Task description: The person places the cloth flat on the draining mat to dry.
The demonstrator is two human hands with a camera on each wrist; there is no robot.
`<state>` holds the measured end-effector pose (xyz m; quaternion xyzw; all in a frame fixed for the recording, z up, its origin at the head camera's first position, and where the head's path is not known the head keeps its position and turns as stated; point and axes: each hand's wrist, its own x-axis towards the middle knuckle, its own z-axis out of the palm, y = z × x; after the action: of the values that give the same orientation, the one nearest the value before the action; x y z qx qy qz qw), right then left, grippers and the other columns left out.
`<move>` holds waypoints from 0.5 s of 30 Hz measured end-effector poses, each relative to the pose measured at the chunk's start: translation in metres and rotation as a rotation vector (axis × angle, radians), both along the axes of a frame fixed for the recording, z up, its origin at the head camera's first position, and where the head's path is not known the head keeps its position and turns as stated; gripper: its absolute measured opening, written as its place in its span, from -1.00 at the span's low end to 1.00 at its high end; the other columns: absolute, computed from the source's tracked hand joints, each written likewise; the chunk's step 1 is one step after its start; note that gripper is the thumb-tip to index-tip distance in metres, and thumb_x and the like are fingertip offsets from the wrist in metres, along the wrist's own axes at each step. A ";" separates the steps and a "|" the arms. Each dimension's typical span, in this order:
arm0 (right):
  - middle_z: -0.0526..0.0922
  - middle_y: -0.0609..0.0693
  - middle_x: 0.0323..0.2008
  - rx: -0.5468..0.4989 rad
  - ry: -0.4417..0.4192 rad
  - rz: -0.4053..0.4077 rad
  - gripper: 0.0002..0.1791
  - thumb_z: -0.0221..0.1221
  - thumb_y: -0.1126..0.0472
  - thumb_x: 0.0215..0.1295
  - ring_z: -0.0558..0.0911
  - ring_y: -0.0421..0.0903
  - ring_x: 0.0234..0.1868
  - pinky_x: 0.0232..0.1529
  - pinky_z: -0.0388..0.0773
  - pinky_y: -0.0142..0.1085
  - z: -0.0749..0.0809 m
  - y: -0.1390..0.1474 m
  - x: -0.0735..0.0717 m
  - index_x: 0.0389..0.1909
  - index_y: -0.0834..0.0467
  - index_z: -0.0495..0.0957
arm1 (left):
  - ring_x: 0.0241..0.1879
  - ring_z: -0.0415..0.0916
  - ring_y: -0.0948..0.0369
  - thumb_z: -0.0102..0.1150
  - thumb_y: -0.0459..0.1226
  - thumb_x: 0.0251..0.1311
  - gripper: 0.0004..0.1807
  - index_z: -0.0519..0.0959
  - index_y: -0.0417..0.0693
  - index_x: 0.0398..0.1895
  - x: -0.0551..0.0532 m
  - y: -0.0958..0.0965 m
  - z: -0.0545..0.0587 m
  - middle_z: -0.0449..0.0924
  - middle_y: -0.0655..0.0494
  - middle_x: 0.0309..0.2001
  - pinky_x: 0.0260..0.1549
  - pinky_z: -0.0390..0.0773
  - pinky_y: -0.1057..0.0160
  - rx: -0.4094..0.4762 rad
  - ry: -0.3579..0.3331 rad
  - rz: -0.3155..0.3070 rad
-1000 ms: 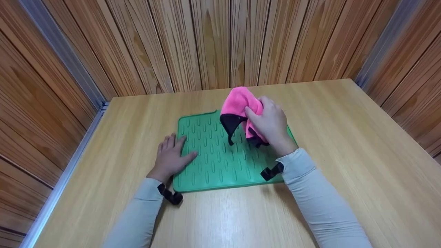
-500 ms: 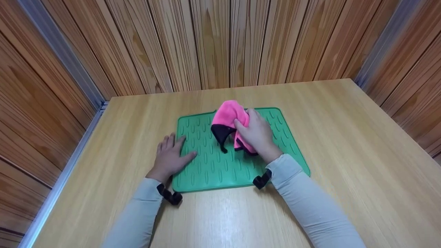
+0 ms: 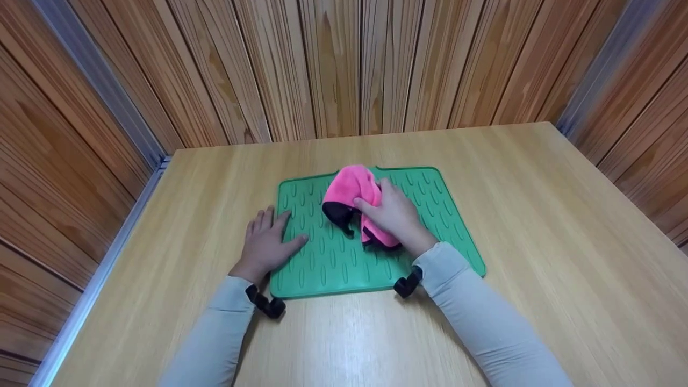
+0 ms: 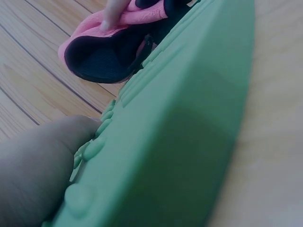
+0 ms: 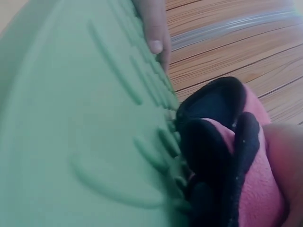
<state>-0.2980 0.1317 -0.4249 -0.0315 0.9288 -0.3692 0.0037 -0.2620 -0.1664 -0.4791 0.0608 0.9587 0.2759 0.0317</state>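
Note:
A bunched pink cloth with a black edge (image 3: 350,185) is gripped by my right hand (image 3: 396,215), thumb on its near side. The cloth is low over the middle of a green ridged mat (image 3: 322,269), and in the right wrist view its black edging (image 5: 208,142) meets the mat's raised ridges. My left hand (image 3: 266,244) rests with fingers spread on the mat's left edge; its thumb (image 4: 52,146) lies on the mat in the left wrist view. The cloth's far side and the right hand's other fingers are mostly hidden.
The mat lies on a light wooden table (image 3: 537,226). Wood-plank walls (image 3: 333,70) stand behind and at both sides, with metal strips (image 3: 107,80) at the corners. Black wrist mounts (image 3: 266,303) sit on both wrists.
My right hand has brought the pink cloth down and to the left, from above the mat's far right part to low over its middle. The left hand has stayed in place.

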 end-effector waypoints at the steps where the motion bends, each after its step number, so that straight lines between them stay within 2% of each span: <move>1: 0.62 0.09 -0.02 -0.014 -0.010 0.004 -0.36 0.32 -0.27 0.57 0.61 0.05 -0.07 -0.11 0.52 -0.18 0.001 0.002 0.000 0.31 0.12 0.45 | 0.86 -0.29 -0.39 0.15 0.21 0.55 -0.02 0.18 -0.11 0.83 0.000 0.000 0.000 -0.16 -0.42 0.85 0.82 -0.27 -0.42 0.009 0.000 0.004; 5: 0.64 0.13 0.03 -0.065 -0.008 0.026 -0.33 0.25 -0.35 0.59 0.61 0.04 -0.05 -0.11 0.55 -0.19 0.009 0.011 0.000 0.30 0.13 0.48 | 0.85 -0.19 -0.36 0.18 0.18 0.55 -0.05 0.21 -0.09 0.82 0.000 0.002 0.000 -0.09 -0.39 0.84 0.82 -0.20 -0.42 0.068 0.021 0.039; 8: 0.63 0.16 0.09 -0.104 -0.001 0.028 -0.31 0.17 -0.37 0.65 0.60 0.06 0.01 -0.02 0.56 -0.15 0.014 0.022 0.000 0.32 0.17 0.48 | 0.83 -0.07 -0.33 0.20 0.13 0.56 -0.10 0.25 -0.09 0.80 0.001 0.006 0.002 0.01 -0.36 0.82 0.81 -0.10 -0.42 0.109 0.057 0.064; 11: 0.62 0.19 0.15 -0.129 -0.001 0.021 -0.33 0.13 -0.34 0.69 0.58 0.09 0.08 0.06 0.54 -0.13 0.017 0.034 0.001 0.33 0.19 0.47 | 0.81 0.04 -0.32 0.23 0.08 0.57 -0.13 0.29 -0.11 0.78 0.003 0.013 0.003 0.12 -0.36 0.79 0.80 -0.02 -0.42 0.135 0.113 0.066; 15: 0.60 0.21 0.18 -0.149 -0.008 0.013 -0.38 0.13 -0.30 0.71 0.55 0.09 0.10 0.04 0.51 -0.17 0.016 0.048 0.002 0.29 0.18 0.47 | 0.78 0.15 -0.28 0.25 0.02 0.57 -0.18 0.34 -0.13 0.75 0.009 0.024 0.009 0.28 -0.30 0.74 0.80 0.04 -0.39 0.158 0.185 0.060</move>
<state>-0.2961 0.1801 -0.4093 -0.0360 0.8985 -0.4374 0.0074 -0.2527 -0.1421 -0.4701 0.0595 0.9342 0.3446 -0.0699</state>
